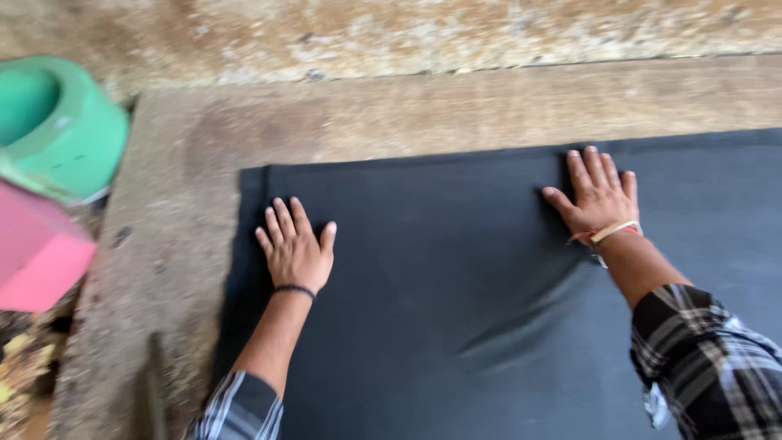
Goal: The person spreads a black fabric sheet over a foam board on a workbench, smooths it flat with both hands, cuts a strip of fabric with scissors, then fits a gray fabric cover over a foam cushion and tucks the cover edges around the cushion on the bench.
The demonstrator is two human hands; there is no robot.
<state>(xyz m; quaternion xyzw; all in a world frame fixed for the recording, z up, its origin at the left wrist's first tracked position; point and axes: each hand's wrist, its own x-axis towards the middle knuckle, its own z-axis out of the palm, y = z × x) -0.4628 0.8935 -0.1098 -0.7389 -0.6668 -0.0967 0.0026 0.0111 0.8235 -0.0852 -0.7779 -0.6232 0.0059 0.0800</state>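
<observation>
A large dark grey cloth (pixel 456 301) lies spread over a worn brown slab (pixel 187 163). My left hand (pixel 295 248) rests flat on the cloth near its left edge, fingers apart, a thin black band on the wrist. My right hand (pixel 601 195) presses flat on the cloth close to its far edge, fingers spread, with a pale and red thread band on the wrist. Both hands hold nothing. A soft crease runs in the cloth below my right forearm, which wears a plaid sleeve.
A green round plastic container (pixel 57 122) and a pink block-shaped object (pixel 37 253) sit off the slab's left side. A rough stained wall (pixel 423 33) runs along the back. Dry yellowish debris (pixel 20 367) lies at the lower left.
</observation>
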